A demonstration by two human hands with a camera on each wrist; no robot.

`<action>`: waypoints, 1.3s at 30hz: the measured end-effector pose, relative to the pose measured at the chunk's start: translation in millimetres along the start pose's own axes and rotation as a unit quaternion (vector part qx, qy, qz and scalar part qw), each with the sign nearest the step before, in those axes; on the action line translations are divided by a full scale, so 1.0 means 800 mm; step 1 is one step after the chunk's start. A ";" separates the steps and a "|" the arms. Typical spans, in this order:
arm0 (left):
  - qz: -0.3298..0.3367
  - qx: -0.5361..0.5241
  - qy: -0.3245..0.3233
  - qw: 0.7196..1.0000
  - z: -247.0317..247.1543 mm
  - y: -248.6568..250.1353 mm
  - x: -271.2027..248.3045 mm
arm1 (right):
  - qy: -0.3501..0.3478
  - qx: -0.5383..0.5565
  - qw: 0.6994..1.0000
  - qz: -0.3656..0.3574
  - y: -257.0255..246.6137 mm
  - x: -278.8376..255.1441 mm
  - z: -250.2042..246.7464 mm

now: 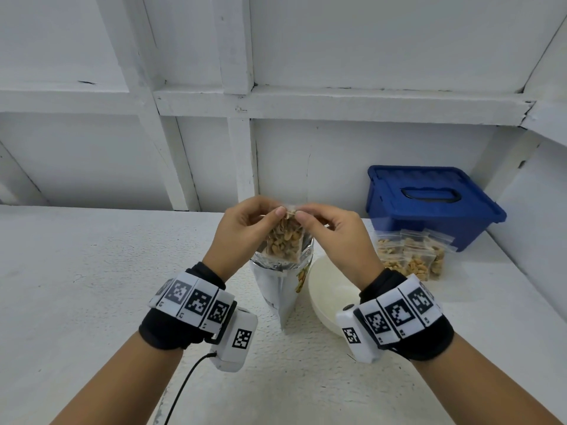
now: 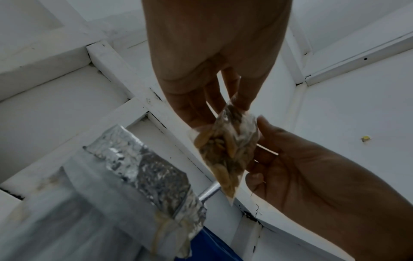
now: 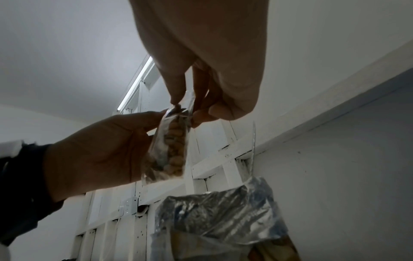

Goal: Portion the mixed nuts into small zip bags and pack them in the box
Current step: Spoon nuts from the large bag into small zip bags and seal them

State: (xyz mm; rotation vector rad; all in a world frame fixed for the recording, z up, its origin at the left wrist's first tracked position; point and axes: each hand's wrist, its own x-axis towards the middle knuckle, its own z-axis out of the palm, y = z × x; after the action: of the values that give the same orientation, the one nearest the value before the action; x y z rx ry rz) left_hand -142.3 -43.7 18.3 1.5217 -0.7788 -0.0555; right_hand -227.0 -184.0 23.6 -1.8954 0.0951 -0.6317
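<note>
1. In the head view, the left hand and the right hand were raised together above the white desk, each pinching the top edge of one small zip bag between thumb and fingers. The bag was filled with mixed nuts and hung upright between the two hands.
2. Directly under that bag stood an open silver foil pouch, with a white bowl just beside it on the right.
3. Further right, several filled zip bags lay in a cluster on the desk, touching the front of a blue plastic box whose lid was on.
4. In the left wrist view, the left hand reached down from the top with its fingers curled onto the upper corner of the small zip bag, while the right hand gripped its other side. The foil pouch showed blurred at lower left.
5. In the right wrist view, the right hand pinched the bag's top strip, and the left hand held the small zip bag from the left. The foil pouch stood open below.
</note>
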 end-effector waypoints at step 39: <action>-0.303 0.490 -0.219 0.787 -0.071 -0.214 -0.044 | 0.301 -0.244 0.890 0.241 0.212 -0.044 -0.238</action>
State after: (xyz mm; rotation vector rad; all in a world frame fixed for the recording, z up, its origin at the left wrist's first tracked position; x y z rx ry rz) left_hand -68.2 5.7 -142.1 2.7980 -0.6569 -0.5794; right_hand -308.4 -401.9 -86.9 -1.9589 1.1856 -0.8774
